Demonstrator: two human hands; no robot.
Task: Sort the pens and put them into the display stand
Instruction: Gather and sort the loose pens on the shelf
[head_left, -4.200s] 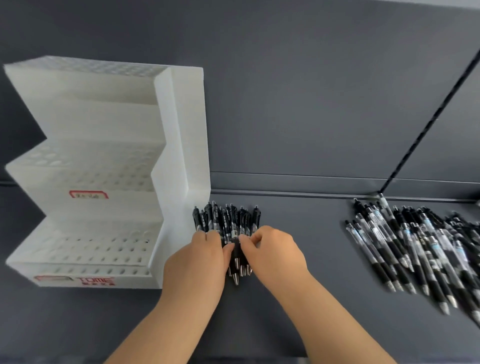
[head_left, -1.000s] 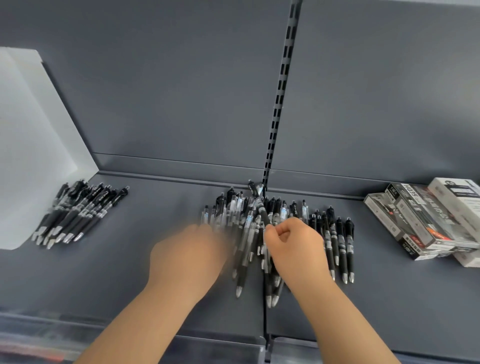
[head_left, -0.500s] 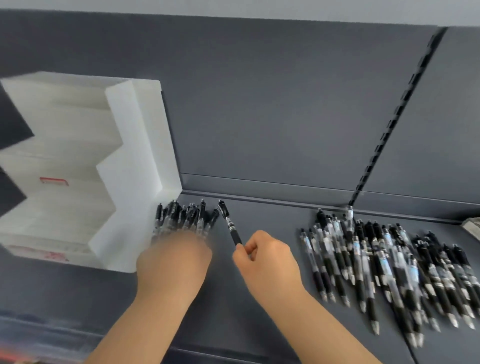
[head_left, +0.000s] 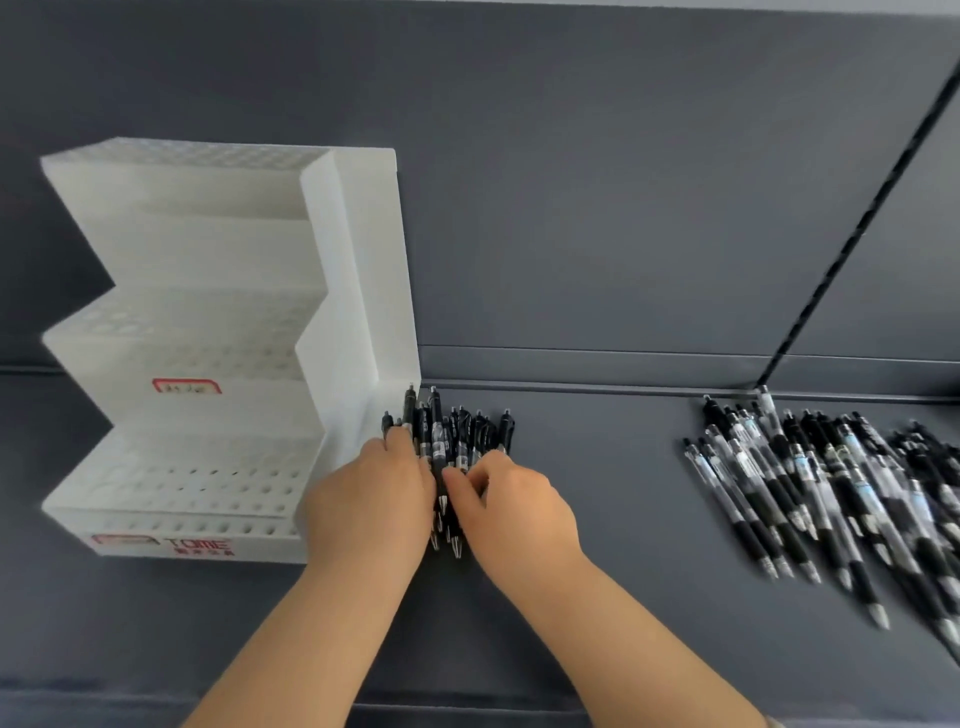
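A white stepped display stand (head_left: 208, 364) with rows of holes stands at the left on the dark grey shelf. Right beside its side wall lies a small row of black pens (head_left: 457, 431), tips toward me. My left hand (head_left: 371, 501) lies over the left part of that row, fingers curved on the pens. My right hand (head_left: 511, 506) is on the right part, thumb and fingers pinching pens in the row. A larger loose heap of black and clear pens (head_left: 821, 483) lies at the right.
The grey back panel rises behind the shelf, with a slotted black upright (head_left: 852, 234) at the right. Bare shelf surface (head_left: 597, 467) lies between the two pen groups. The shelf's front edge runs along the bottom of the view.
My right hand carried one black pen over from the right heap and brought it into the small row by the stand. Both hands now lie together on that row.
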